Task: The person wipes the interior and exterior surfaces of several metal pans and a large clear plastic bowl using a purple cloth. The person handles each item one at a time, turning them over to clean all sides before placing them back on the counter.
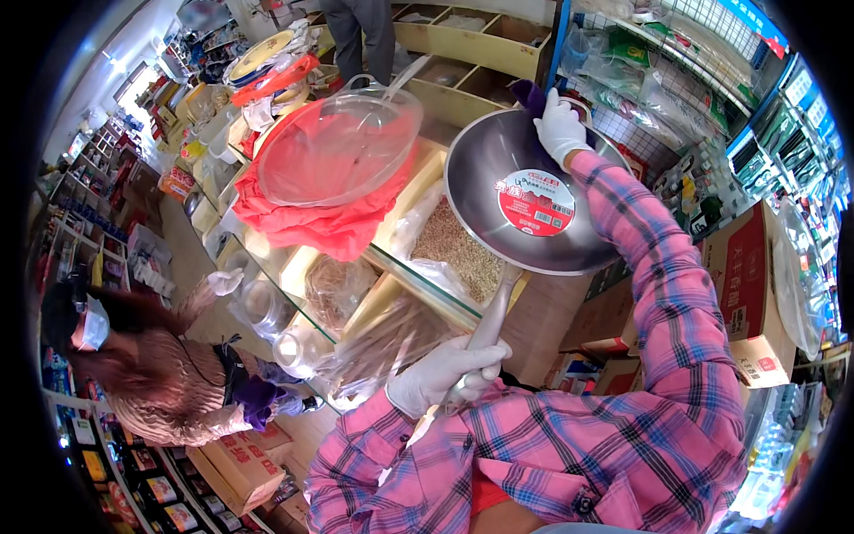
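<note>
A wide stainless-steel wok [477,180] is tilted in front of me, its inside facing up towards my head. A round red and white label [537,200] bearing writing is stuck inside it. My left hand [444,374], in a white glove, grips the wok's long grey handle [495,314] close to my body. At the far rim is my gloved right hand [560,127], with a purple cloth [530,97] bunched under its fingers. Part of the cloth hangs down the inner wall of the wok. My right sleeve hides the wok's right edge.
Below the wok, a glass-edged wooden counter holds grain [460,243] and dried noodles [337,287]. A clear lid [340,147] rests on red plastic [300,220]. Cardboard cartons [740,280] stand right. A masked co-worker [173,380] holds a purple cloth; another person's legs [360,40] are behind.
</note>
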